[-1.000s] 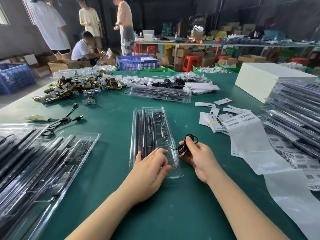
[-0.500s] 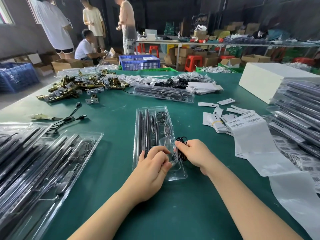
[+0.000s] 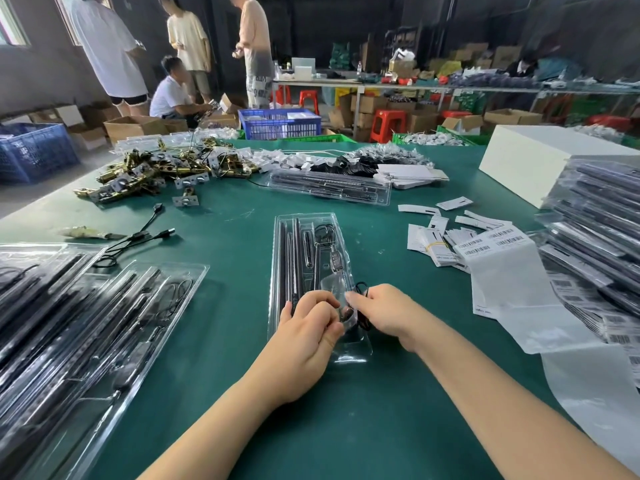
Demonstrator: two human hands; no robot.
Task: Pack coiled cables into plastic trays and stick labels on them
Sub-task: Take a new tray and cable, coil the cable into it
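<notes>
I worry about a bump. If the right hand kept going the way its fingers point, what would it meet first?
The right hand, gripping the black cable, points left across the clear tray. It would probably meet the left hand first; their fingertips look almost touching.

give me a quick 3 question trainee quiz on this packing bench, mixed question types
1. True or false: the right hand holds the coiled black cable at the near right edge of the clear tray.
2. Which side of the tray is the barcode label sheet on? A) right B) left C) underneath
3. Fill in: the left hand rests on the tray's ____ end.

Key: 1 true; 2 A; 3 near
</notes>
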